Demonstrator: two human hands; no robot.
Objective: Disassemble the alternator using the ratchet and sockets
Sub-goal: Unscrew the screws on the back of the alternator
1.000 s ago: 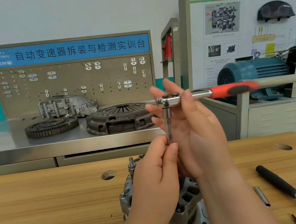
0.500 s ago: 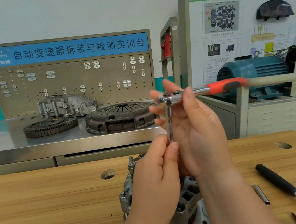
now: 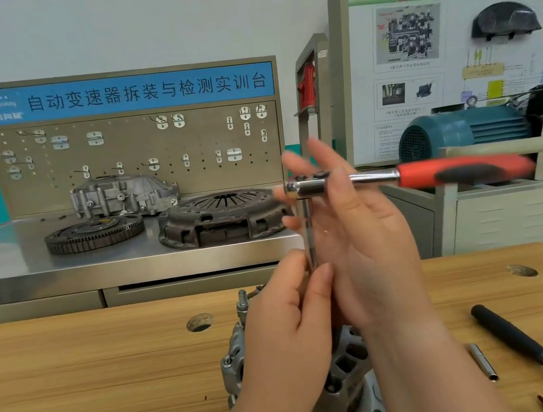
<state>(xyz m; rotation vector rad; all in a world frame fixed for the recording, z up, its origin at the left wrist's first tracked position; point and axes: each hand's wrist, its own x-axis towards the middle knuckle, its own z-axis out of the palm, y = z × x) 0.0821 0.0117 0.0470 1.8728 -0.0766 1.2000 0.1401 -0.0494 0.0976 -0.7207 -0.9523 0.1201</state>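
At the upper left of the frame, a toothed flywheel [image 3: 94, 233] and a clutch pressure plate [image 3: 223, 217] lie side by side on the steel desk [image 3: 12, 271]. At lower centre, the alternator [image 3: 349, 389] stands on the wooden desk [image 3: 79, 386], partly hidden by both forearms. The left hand [image 3: 290, 334] is above it, with thumb and fingers pinching the lower end of a vertical extension bar [image 3: 307, 228]. The bar rises to the head of the ratchet [image 3: 431, 174], whose red handle points toward the right edge. The right hand [image 3: 367, 238] is wide, with fingers straight and spread behind the ratchet head and the thumb across its neck. At lower right, a small metal sleeve [image 3: 483, 363] and a black-handled tool [image 3: 511, 336] lie on the wooden desk.
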